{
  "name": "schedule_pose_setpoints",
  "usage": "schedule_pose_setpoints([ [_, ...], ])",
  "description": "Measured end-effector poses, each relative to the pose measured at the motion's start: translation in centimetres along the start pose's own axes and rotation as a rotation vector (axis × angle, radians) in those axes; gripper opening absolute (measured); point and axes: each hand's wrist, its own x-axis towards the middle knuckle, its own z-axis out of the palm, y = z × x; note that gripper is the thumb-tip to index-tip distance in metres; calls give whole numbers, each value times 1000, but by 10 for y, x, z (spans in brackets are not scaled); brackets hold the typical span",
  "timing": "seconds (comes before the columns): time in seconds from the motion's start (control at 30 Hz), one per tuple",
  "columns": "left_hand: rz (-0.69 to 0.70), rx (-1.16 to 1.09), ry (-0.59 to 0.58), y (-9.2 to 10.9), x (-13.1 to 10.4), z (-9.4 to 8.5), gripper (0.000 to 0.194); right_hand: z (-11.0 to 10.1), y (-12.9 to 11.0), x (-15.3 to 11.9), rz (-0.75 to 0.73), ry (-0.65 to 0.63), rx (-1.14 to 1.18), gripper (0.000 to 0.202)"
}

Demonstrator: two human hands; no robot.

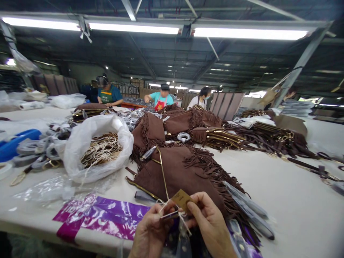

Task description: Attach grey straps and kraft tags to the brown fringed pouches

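My right hand pinches a gold-brown hang tag between thumb and fingers. Close beside it, my left hand is closed on a white string and a thin card seen edge-on. String ends dangle between the two hands. Just beyond them lies a brown fringed bag, its gold zipper running down toward my fingers. Under my hands is a grey-wrapped strap piece, partly hidden. A white plastic bag at the left holds a heap of stringed tags.
More brown fringed bags are piled behind. Straps with gold hardware lie at right. A purple printed plastic sheet covers the near table edge. Wrapped straps and a blue object sit at left. Several co-workers are across the table.
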Motion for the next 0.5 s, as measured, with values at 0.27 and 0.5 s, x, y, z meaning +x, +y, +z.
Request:
schedule_pose_setpoints([
  [0.27,38,106,-40,3,5,-12,13,-5,-16,-3,-336,-172,-568,19],
  [0.5,127,673,-64,17,10,-6,17,-3,-26,3,-334,-302,-632,19],
])
